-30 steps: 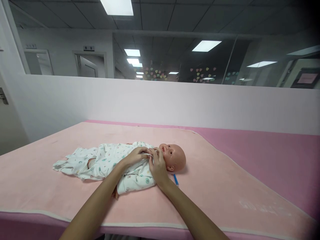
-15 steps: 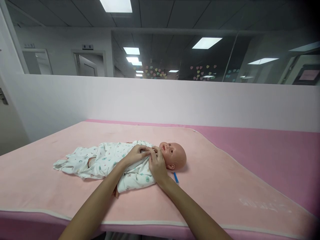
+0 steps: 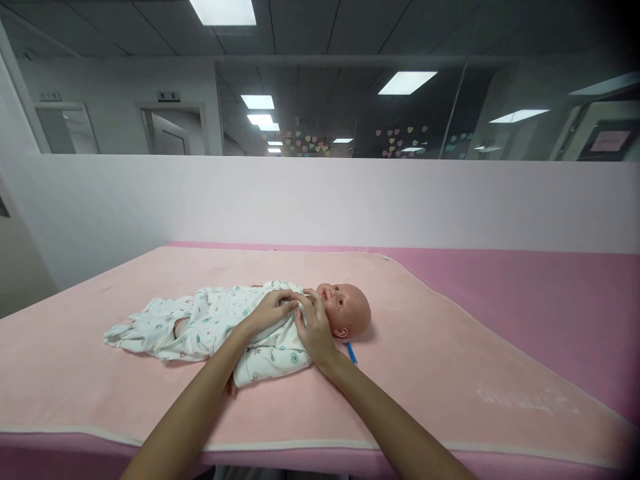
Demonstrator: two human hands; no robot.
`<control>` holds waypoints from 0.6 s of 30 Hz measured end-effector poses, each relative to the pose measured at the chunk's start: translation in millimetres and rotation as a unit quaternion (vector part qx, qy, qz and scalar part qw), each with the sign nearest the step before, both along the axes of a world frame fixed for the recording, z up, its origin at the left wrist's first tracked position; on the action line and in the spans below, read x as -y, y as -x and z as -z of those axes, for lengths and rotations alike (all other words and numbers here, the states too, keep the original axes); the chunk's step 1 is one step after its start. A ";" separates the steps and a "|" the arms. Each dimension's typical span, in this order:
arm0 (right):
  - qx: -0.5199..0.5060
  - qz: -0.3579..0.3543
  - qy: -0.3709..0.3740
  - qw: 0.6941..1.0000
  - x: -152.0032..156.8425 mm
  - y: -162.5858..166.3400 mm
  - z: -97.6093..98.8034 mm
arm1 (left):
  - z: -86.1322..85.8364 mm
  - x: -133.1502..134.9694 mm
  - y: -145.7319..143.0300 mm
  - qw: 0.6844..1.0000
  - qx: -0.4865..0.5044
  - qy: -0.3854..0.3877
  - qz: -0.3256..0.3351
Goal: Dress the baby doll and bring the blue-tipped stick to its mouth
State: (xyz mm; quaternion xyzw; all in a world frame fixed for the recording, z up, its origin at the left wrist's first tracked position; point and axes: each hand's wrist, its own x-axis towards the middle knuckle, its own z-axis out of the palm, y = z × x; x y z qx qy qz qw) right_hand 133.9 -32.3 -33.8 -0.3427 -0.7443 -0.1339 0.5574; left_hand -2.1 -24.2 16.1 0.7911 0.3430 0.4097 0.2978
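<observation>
A: Doll on its back across the middle of the pink bed, feet toward the left edge, head toward the right. White printed romper covers it; empty-looking leg ends trail off at the left.

B: Hands?

A: Left hand lies on the chest, fingers curled together over the romper's neckline. Right hand meets it just under the chin, fingers pinched on the same fabric edge. Both are closed on cloth, touching each other.

B: Step in hand, by your reading?

A: Looks like the collar is being fastened or straightened at the throat. Cannot tell whether there is a snap or a tie; the fingers hide it.

B: And what would the following move call for?

A: My guess: a small, steady pinch with both edges lined up, and the head kept from rolling.

B: Anything further right?

A: Doll's bare head, face up. Blue pen-like thing on the bed just beside the right wrist, near the head. Past it, a deeper pink strip runs along the far and right edges.
</observation>
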 end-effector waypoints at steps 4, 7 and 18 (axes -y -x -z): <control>-0.004 0.004 0.001 1.000 -0.3 -0.5 -0.4 | 1.8 -0.4 -0.4 1.000 0.003 -0.006 -0.001; -0.004 0.002 0.007 1.000 -0.3 -0.7 -0.7 | 3.3 0.0 -0.8 1.000 0.011 -0.007 -0.005; -0.004 -0.014 0.026 1.000 2.5 0.4 -1.1 | 3.0 0.8 -2.0 1.000 0.022 -0.013 -0.015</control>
